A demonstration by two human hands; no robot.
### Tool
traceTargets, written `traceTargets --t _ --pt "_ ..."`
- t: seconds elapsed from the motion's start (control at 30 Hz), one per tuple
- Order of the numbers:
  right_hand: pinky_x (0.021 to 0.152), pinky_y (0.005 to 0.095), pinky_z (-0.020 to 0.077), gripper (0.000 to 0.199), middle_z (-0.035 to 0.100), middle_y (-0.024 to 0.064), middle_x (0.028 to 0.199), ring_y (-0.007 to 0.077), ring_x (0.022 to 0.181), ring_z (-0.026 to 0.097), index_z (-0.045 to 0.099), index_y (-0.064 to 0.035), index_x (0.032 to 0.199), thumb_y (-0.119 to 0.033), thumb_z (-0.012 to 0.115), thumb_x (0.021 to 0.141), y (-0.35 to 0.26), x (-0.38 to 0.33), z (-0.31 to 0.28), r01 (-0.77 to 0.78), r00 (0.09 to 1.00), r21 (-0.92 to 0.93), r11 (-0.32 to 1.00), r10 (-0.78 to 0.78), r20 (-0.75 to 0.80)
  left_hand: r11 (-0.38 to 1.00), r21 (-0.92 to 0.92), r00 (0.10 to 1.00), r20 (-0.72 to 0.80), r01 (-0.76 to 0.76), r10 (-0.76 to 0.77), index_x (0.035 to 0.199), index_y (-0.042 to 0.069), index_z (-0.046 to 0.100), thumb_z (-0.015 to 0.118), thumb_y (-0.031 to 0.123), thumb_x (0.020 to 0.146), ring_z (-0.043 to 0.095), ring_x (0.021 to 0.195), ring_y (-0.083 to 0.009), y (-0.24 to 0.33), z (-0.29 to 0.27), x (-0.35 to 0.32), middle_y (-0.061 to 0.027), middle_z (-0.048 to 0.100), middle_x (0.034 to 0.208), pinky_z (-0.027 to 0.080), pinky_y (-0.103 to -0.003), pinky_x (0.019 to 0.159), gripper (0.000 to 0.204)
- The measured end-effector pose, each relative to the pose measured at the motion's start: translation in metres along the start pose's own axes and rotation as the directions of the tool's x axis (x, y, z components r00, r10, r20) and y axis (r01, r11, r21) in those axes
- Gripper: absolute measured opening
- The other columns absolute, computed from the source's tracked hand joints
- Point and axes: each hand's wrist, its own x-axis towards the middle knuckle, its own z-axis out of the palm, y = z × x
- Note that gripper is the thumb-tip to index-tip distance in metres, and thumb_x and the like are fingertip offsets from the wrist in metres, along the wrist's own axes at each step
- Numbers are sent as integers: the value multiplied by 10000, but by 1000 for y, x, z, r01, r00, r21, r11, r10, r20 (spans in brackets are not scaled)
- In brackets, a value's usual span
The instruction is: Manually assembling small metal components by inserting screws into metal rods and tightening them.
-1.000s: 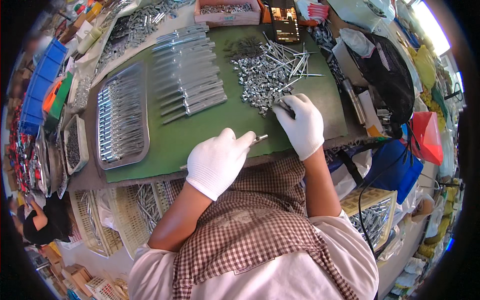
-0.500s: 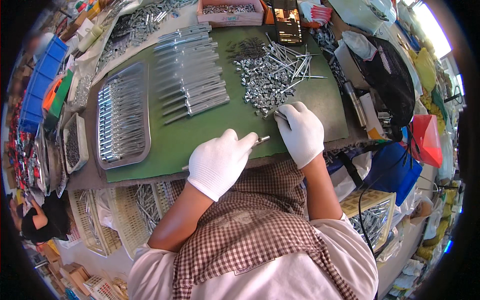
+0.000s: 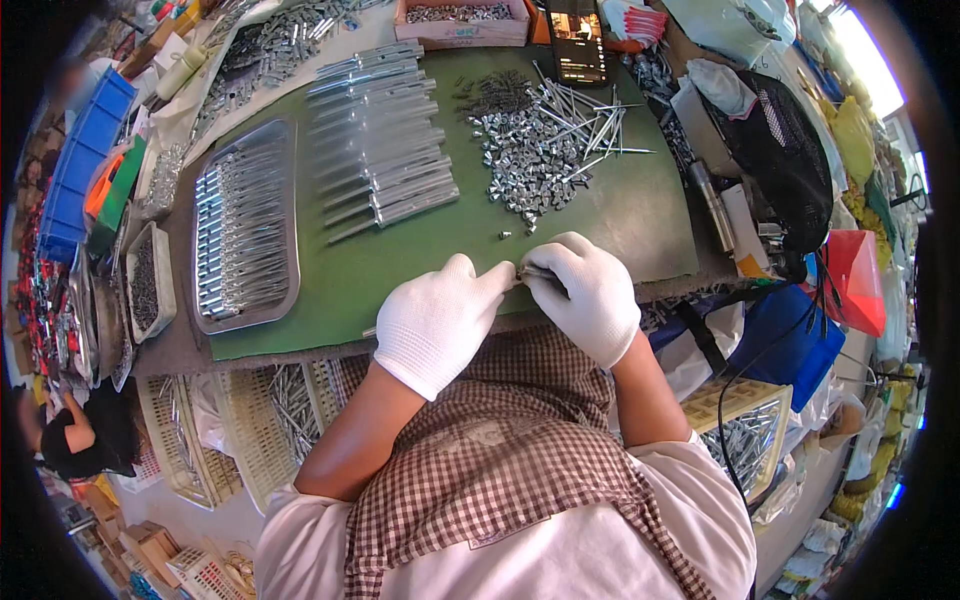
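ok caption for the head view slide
White-gloved left hand and right hand pinch a small metal part over the green mat.

place: small-parts assembly workshop | signs: green tabletop (image 3: pixel 640 215) with loose metal fittings (image 3: pixel 530 160), metal tray (image 3: pixel 245 230) of rods, blue parts bins (image 3: pixel 85 165)
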Motion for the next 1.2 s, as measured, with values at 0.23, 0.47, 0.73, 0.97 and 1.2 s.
traceTargets --t 0.23,0.47,0.73,0.97,1.2 --pt "720 427 558 134 683 133 920 363 823 681 690 -74 972 -105 734 850 -1 1 6 -39 999 131 991 41 -12 1000 -25 998 -66 -15 13 1173 282 695 656 272 940 657 633 -281 -1 2 -1 -72 577 803 525 -404 540 237" --pt "752 418 559 209 704 149 932 365 855 691 655 -54 1044 -66 716 845 1 2 5 -107 994 256 961 112 -5 998 -66 999 -49 -7 3 1165 281 697 650 269 945 660 643 -288 -1 0 -1 -74 585 810 529 -411 549 225" --pt "748 420 541 202 676 147 902 361 851 668 644 -46 998 -26 708 807 -8 8 0 9 997 52 999 -13 79 998 -66 996 -94 -7 1 1051 246 718 667 263 933 656 640 -282 0 3 -4 -58 581 808 523 -411 543 130" --pt "717 459 531 179 668 154 904 391 831 657 626 -77 1006 -58 678 837 -12 5 -2 -81 991 111 991 68 119 998 -55 996 -88 -6 1 1022 243 716 679 268 928 646 623 -278 1 4 -4 -59 570 798 520 -408 536 104" --pt "713 441 537 178 668 148 882 373 811 663 636 -69 982 -55 700 816 -8 -1 0 -140 990 250 958 129 58 998 -34 989 -139 -55 49 1083 258 727 682 269 930 642 613 -263 -1 4 -4 -50 564 793 519 -394 530 160"
